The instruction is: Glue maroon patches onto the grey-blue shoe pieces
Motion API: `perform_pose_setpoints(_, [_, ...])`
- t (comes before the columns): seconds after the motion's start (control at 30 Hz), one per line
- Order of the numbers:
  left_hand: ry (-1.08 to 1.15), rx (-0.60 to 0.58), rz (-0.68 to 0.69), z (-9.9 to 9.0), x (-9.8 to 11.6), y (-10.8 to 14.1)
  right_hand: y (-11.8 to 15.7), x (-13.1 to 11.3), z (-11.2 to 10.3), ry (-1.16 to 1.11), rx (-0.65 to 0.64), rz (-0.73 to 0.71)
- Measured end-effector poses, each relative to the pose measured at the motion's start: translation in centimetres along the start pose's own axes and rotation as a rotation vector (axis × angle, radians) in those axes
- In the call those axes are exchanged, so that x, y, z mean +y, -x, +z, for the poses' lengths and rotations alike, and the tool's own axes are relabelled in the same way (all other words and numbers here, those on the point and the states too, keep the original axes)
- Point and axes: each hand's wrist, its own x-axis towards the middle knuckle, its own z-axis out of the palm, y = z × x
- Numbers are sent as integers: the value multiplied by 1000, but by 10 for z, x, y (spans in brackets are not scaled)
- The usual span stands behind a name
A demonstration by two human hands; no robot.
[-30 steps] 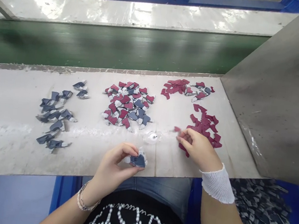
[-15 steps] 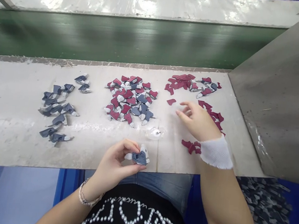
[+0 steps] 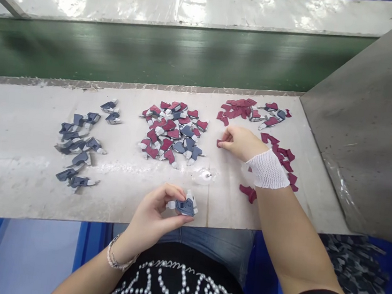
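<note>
Near the bench's front edge, my left hand (image 3: 158, 213) pinches a blue-grey and white plastic part (image 3: 185, 206) between thumb and fingers, its hollow side facing up. Further out to the right, my right hand (image 3: 241, 142) has its thumb and fingertips closed on a small maroon plastic piece (image 3: 219, 143), mostly hidden by the fingers. Beyond that hand lies a pile of loose maroon pieces (image 3: 237, 108). More maroon pieces (image 3: 282, 154) are scattered to its right, and a few (image 3: 248, 192) sit below the white wristband (image 3: 267, 169).
A heap of maroon, blue and white assembled parts (image 3: 172, 132) lies mid-bench, with blue-grey parts (image 3: 79, 145) to the left. A small round white fixture (image 3: 207, 175) sits on the bench. A metal panel (image 3: 369, 119) bounds the right; a green belt (image 3: 157, 55) runs behind.
My right hand has moved left and closed its fingertips on the lone maroon piece, which has shifted slightly toward me. My left hand still holds the blue-grey part in nearly the same place.
</note>
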Motion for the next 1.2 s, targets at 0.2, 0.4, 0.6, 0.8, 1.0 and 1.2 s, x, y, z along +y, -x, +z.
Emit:
perform_pose_setpoints(0.2, [-12,73,47,4,-2,0,34,4,0,-180,9,-31])
perform_pose_setpoints(0.4, [-55,162,50,8,-10,-3,122,4,8,-573,-32,-73])
perform_pose_setpoints(0.6, [-244,164,180,15,-18,-7,151,-25,46,-1206,-307,-89])
perform_pose_setpoints(0.8, [-400,150,334,17,-15,-10,139,-25,54,-1185,-268,-20])
perform_pose_setpoints(1.0, [-395,145,370,17,-12,-8,139,-24,54,-1183,-262,11])
perform_pose_setpoints(1.2, [-377,123,415,12,-9,-6,139,-29,50,-1187,-252,25])
